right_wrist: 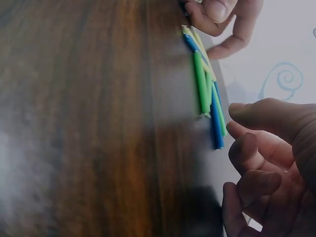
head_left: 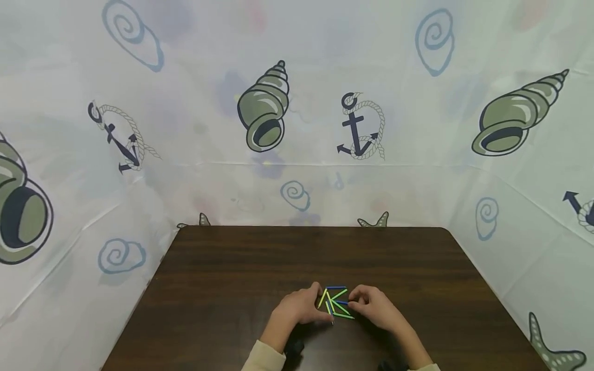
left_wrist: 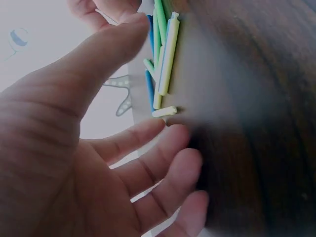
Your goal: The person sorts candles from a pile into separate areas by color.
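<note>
Several thin sticks, blue, green and yellow, lie in a spiky cluster on the table; tiny tips at some ends resemble candle wicks. In the head view a blue stick (head_left: pixel 336 287) lies at the top, a yellow stick (head_left: pixel 322 299) at the left and a green stick (head_left: pixel 343 316) at the bottom. My left hand (head_left: pixel 299 306) spans the cluster's left side, thumb and fingers spread, gripping nothing visible. At the right, my right hand (head_left: pixel 378 309) has loosely bent fingers close to the end of another blue stick (right_wrist: pixel 216 128). The right wrist view shows thumb and forefinger apart from it.
The dark wooden table (head_left: pixel 223 268) extends around the cluster. White cloth walls (head_left: pixel 315 196) with printed shells and anchors stand behind and at both sides. A black object (head_left: pixel 294 349) is at the left wrist.
</note>
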A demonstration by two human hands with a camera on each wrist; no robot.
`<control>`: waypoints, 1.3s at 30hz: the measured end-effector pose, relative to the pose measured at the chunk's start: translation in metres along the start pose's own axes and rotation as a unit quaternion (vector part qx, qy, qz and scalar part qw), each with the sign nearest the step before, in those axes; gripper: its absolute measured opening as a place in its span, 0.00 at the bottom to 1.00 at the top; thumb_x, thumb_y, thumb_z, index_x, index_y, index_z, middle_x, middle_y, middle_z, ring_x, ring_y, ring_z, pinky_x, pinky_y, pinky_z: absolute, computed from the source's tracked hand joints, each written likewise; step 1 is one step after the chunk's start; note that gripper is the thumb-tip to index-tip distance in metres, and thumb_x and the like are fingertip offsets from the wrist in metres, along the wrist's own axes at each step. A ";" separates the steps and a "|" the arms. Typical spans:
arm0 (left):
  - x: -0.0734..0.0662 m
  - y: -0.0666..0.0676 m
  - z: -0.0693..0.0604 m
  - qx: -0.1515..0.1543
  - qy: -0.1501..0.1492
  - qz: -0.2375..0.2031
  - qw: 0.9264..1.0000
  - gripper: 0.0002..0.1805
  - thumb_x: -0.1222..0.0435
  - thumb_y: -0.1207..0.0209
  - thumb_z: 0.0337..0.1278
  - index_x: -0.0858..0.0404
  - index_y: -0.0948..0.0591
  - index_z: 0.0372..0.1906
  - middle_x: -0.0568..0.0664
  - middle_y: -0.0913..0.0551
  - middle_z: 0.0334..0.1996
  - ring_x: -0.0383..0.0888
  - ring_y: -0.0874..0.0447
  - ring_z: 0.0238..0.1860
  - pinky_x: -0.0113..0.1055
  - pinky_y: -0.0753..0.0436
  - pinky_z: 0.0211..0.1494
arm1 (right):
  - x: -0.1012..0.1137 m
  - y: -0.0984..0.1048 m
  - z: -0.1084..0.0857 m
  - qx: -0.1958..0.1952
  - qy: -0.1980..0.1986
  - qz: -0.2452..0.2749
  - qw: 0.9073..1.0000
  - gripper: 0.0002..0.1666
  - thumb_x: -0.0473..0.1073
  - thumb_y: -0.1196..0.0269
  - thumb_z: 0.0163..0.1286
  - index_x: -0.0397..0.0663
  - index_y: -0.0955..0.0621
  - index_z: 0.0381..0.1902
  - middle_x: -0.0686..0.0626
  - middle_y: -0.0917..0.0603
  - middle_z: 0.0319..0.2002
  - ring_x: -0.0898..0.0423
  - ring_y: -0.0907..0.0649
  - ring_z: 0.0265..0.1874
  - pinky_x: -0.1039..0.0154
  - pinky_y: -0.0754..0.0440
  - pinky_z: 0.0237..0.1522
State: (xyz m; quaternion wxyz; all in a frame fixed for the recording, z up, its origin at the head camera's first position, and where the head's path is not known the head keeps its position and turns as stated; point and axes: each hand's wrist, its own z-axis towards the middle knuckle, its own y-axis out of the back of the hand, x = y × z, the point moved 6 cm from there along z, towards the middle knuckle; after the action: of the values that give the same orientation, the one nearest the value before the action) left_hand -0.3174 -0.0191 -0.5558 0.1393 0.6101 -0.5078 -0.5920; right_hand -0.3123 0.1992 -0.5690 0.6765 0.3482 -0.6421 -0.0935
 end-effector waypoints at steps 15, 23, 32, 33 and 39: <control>-0.002 0.003 0.001 -0.035 -0.019 0.036 0.999 0.33 0.47 0.20 0.54 0.50 0.24 0.60 0.49 0.14 0.40 0.45 0.21 0.34 0.47 0.21 0.40 | -0.005 -0.009 -0.001 -0.035 -0.041 -0.054 0.997 0.06 0.50 0.29 0.75 0.58 0.14 0.42 0.57 0.23 0.24 0.63 0.28 0.19 0.67 0.33 0.22; -0.003 0.003 0.005 -0.045 -0.019 0.046 0.998 0.31 0.47 0.21 0.56 0.51 0.24 0.58 0.50 0.14 0.39 0.47 0.20 0.33 0.47 0.21 0.40 | -0.005 -0.011 0.001 -0.040 -0.047 -0.061 0.996 0.06 0.50 0.29 0.74 0.58 0.15 0.40 0.57 0.22 0.24 0.61 0.28 0.19 0.67 0.34 0.21; -0.002 -0.001 0.007 -0.047 -0.022 0.052 0.997 0.30 0.47 0.22 0.58 0.50 0.24 0.58 0.49 0.14 0.38 0.45 0.21 0.32 0.46 0.21 0.38 | -0.003 -0.012 0.000 -0.039 -0.052 -0.061 0.996 0.04 0.48 0.30 0.74 0.57 0.15 0.39 0.58 0.23 0.24 0.62 0.29 0.19 0.67 0.34 0.22; -0.003 -0.001 0.007 -0.047 -0.024 0.054 0.997 0.30 0.47 0.22 0.58 0.50 0.24 0.58 0.49 0.14 0.39 0.45 0.20 0.32 0.46 0.21 0.38 | -0.003 -0.012 0.001 -0.042 -0.053 -0.063 0.996 0.04 0.47 0.30 0.74 0.57 0.15 0.39 0.58 0.23 0.24 0.62 0.29 0.18 0.67 0.35 0.22; -0.003 0.000 0.008 -0.043 -0.027 0.043 0.998 0.34 0.44 0.25 0.61 0.51 0.26 0.64 0.50 0.14 0.36 0.46 0.20 0.29 0.45 0.23 0.34 | -0.001 -0.011 0.000 -0.055 -0.059 -0.075 0.994 0.03 0.47 0.30 0.73 0.58 0.15 0.38 0.59 0.23 0.24 0.63 0.29 0.18 0.66 0.35 0.22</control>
State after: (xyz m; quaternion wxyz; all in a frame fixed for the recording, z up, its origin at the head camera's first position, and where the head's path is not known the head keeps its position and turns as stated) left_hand -0.3232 -0.0131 -0.5558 0.1772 0.5651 -0.5111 -0.6229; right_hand -0.3091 0.1920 -0.5761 0.6468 0.3516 -0.6466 -0.1999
